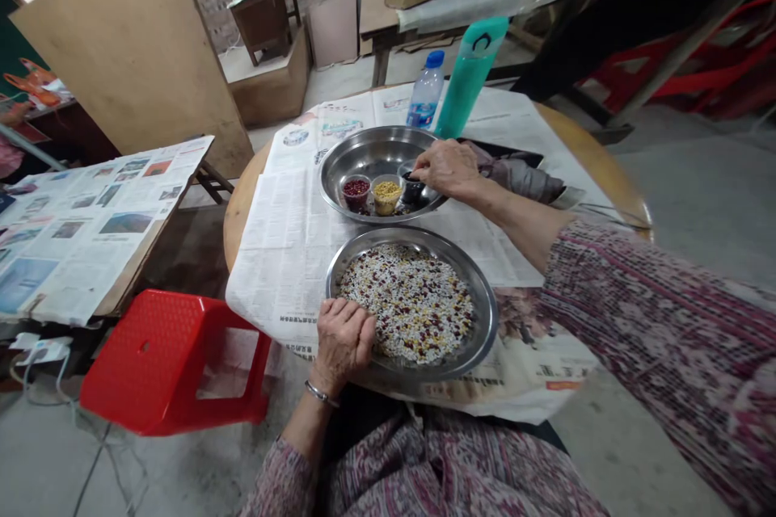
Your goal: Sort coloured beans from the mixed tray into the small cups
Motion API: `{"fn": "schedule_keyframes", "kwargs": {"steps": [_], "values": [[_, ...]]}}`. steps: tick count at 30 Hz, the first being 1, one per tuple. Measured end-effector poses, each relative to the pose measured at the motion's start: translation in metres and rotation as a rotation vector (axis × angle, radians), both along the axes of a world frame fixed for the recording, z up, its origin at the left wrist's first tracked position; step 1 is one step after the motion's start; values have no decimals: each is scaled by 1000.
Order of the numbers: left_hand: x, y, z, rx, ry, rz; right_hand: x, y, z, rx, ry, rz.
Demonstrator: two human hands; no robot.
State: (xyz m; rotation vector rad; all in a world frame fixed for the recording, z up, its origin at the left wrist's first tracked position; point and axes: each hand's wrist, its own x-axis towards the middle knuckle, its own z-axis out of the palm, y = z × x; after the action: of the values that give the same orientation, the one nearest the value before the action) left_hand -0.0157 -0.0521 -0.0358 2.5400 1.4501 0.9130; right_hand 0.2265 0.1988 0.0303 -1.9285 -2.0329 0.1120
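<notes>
Close in front of me is a shallow steel basin (488, 321), its bottom spread with white grains mixed with dark red, yellow and dark beans (412, 303). My left hand (347, 339) rests curled at its left rim; what the fingers hold, if anything, is hidden. Behind it, a second steel basin (348, 149) contains three small clear cups: one of red beans (356, 189), one of yellow beans (386, 192) and one of black beans (413, 192). Over the black-bean cup, my right hand (447, 166) has its fingertips pinched together at the opening; anything between them is too small to make out.
Newspaper (291, 226) covers the round table. A water bottle (427, 90), a teal bottle (471, 79) and a crumpled grey cloth (521, 176) stand or lie beyond the far basin. To the left are a red stool (151, 347) and a newspaper-covered table (90, 234).
</notes>
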Motion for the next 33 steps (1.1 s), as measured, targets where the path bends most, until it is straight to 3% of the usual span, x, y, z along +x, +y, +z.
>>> {"fn": "schedule_keyframes", "kwargs": {"steps": [3,6,9,12,15,18,23,26,29,33], "values": [[0,0,-1,0,-11,-3,3,-10,5,88,71,28],[1,1,-1,3,-22,3,4,-43,8,175,176,156],[1,1,-2,16,-26,8,-2,-106,-1,65,293,543],[1,1,-1,20,-20,2,-13,-174,-23,-88,282,815],[1,1,0,20,-8,-5,-24,-212,-46,-166,201,993],[1,1,0,30,2,-3,-29,-204,-62,-101,138,940],[0,0,-1,54,2,-2,-30,-156,-67,36,169,572],[0,0,-2,62,0,-3,-37,-150,-67,59,160,420],[0,0,-3,52,-24,-2,-50,-162,-68,26,216,515],[0,-1,-5,41,-161,19,-66,-188,-66,-19,308,836]]}}
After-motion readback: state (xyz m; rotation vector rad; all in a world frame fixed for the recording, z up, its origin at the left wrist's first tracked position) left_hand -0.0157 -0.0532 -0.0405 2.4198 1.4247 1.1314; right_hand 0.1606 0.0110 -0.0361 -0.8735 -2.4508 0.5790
